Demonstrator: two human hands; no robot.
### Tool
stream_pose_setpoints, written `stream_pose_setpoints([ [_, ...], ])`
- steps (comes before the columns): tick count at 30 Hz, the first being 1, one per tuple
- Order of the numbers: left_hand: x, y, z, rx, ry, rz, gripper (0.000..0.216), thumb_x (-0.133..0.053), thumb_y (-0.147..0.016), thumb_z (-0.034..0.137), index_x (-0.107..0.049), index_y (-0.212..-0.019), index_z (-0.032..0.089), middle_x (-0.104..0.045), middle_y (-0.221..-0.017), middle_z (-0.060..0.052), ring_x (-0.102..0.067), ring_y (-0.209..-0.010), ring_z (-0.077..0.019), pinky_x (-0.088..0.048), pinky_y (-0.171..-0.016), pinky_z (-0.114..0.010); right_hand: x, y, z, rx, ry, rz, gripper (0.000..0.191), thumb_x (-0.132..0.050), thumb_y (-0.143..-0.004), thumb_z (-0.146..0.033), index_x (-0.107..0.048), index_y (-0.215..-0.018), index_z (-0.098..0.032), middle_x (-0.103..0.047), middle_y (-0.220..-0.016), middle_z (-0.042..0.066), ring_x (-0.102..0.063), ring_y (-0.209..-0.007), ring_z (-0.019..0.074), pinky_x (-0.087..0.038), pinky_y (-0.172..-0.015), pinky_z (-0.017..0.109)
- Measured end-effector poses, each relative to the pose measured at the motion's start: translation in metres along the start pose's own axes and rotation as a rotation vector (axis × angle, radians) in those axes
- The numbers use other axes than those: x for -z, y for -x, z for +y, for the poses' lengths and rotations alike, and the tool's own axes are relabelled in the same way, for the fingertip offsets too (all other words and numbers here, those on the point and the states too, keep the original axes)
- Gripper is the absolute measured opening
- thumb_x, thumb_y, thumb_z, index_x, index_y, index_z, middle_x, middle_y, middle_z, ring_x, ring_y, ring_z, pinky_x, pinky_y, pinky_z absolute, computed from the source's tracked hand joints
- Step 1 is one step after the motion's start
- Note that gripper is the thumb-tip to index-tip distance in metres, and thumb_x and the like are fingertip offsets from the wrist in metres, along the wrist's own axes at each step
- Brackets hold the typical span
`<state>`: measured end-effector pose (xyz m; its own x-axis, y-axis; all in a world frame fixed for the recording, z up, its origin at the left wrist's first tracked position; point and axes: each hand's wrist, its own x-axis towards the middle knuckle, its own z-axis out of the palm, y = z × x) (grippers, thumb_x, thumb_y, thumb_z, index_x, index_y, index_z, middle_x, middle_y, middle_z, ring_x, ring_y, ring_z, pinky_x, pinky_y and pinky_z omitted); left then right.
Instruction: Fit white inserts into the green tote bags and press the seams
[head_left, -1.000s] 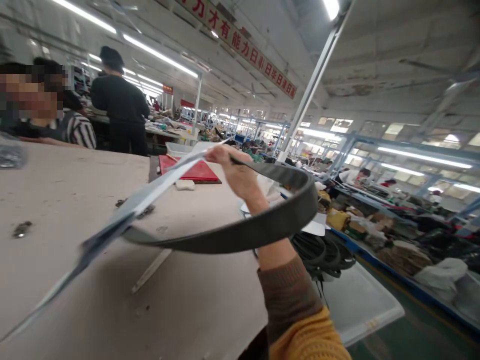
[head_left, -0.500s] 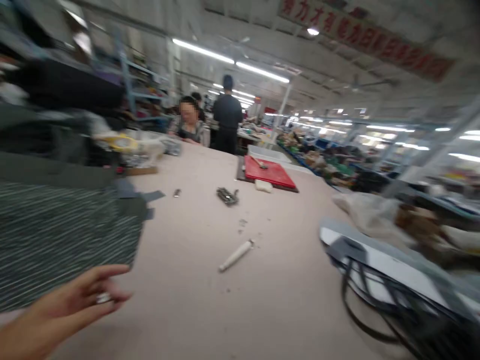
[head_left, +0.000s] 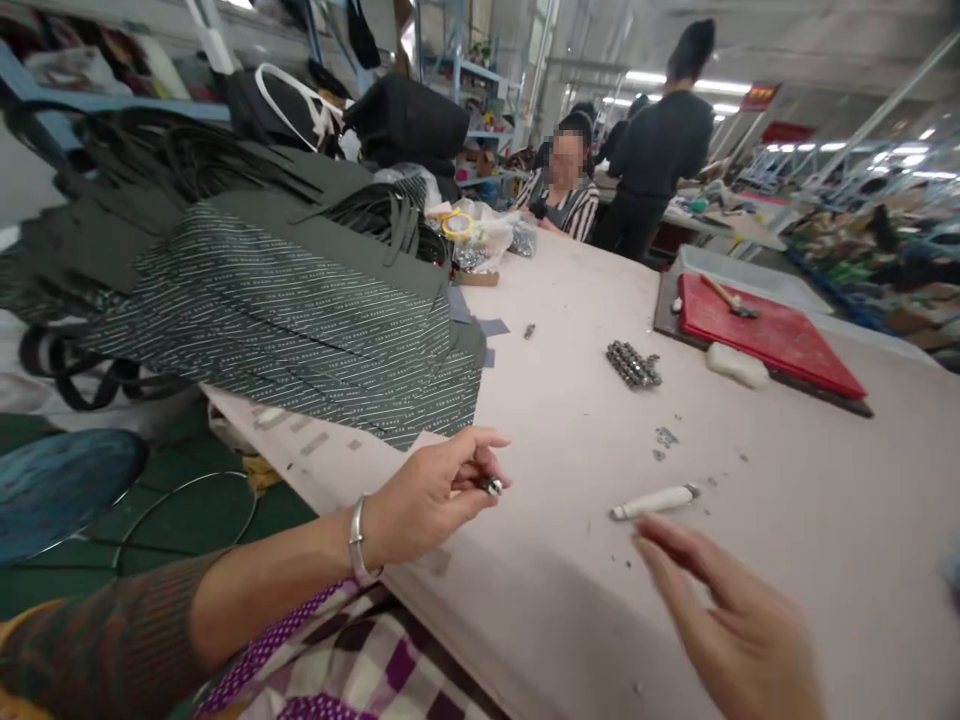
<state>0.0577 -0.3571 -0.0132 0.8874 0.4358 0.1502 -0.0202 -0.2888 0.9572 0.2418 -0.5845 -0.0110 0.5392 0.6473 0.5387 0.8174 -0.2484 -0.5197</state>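
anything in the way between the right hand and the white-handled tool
Nothing visible: the white-handled tool lies on the tabletop just beyond the fingertips of the right hand; whether they touch is unclear.

Before you spreads a pale tabletop (head_left: 555, 440). Dark patterned panels (head_left: 315, 330) pile over its left edge. Toward the far edge lie a dark board (head_left: 666, 312) under a red board (head_left: 772, 335), and a white block (head_left: 737, 365). Clustered metal pieces (head_left: 634, 365) sit mid-table; nearer you, a slim white tool (head_left: 652, 502).

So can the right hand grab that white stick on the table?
Probably yes: the right hand looks empty, it's right by the white stick, and nothing seems to lie between them.
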Motion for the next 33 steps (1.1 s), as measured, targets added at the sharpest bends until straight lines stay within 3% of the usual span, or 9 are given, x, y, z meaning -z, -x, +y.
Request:
stream_pose_setpoints([
  [5,0.015,0.005,-0.012,-0.098,-0.224,0.081,0.044,-0.052,-0.081,0.008,-0.049,-0.124,0.018,-0.067,-0.095,-0.001,-0.066,-0.087,-0.0101,-0.056,-0.083,-0.024,-0.094,-0.018,-0.072,0.208,-0.214,-0.152,0.027,-0.058,-0.088,-0.017,-0.063,-0.114,-0.02,-0.074,-0.097,0.006,-0.071,-0.084,0.0162,-0.059,-0.076,0.028],
  [8,0.024,0.006,-0.022,-0.138,-0.312,0.103,0.049,-0.046,-0.079,0.005,-0.047,-0.126,0.02,-0.069,-0.096,0.0,-0.066,-0.089,-0.0108,-0.056,-0.085,-0.026,-0.125,-0.025,-0.089,0.268,-0.263,-0.125,0.031,-0.054,-0.087,-0.009,-0.061,-0.115,-0.02,-0.074,-0.095,0.006,-0.071,-0.086,0.0161,-0.059,-0.075,0.027],
  [14,0.04,0.007,-0.045,-0.097,-0.4,0.113,0.057,-0.043,-0.074,0.004,-0.048,-0.127,0.022,-0.072,-0.099,-0.001,-0.069,-0.09,-0.0132,-0.057,-0.087,-0.026,-0.16,-0.027,-0.093,0.226,-0.258,-0.107,0.027,-0.048,-0.084,-0.009,-0.064,-0.102,-0.02,-0.072,-0.08,0.003,-0.071,-0.071,0.0161,-0.056,-0.063,0.025],
  [21,0.056,0.005,-0.069,-0.241,-0.624,0.188,0.051,-0.041,-0.083,0.004,-0.045,-0.13,0.023,-0.069,-0.116,-0.003,-0.068,-0.102,-0.013,-0.055,-0.092,-0.023,-0.198,-0.033,-0.107,0.06,-0.299,-0.199,0.024,-0.046,-0.079,-0.011,-0.061,-0.094,-0.022,-0.069,-0.079,0.003,-0.067,-0.073,0.0181,-0.053,-0.065,0.028],
  [26,0.07,-0.001,-0.069,-0.218,-0.561,0.179,0.045,-0.047,-0.085,0.004,-0.046,-0.125,0.025,-0.07,-0.11,0.0,-0.068,-0.098,-0.0104,-0.055,-0.089,-0.018,-0.215,-0.05,-0.117,-0.011,-0.282,-0.241,0.016,-0.044,-0.078,-0.014,-0.054,-0.088,-0.022,-0.066,-0.078,0.004,-0.066,-0.07,0.0195,-0.051,-0.063,0.03],
  [33,0.089,-0.007,-0.07,-0.158,-0.438,0.162,0.038,-0.045,-0.089,0.007,-0.048,-0.123,0.025,-0.07,-0.104,0.0,-0.067,-0.097,-0.0116,-0.054,-0.09,-0.021,-0.241,-0.067,-0.124,-0.014,-0.238,-0.242,0.008,-0.042,-0.082,-0.019,-0.044,-0.087,-0.025,-0.065,-0.07,0.002,-0.066,-0.062,0.0212,-0.047,-0.056,0.03],
])
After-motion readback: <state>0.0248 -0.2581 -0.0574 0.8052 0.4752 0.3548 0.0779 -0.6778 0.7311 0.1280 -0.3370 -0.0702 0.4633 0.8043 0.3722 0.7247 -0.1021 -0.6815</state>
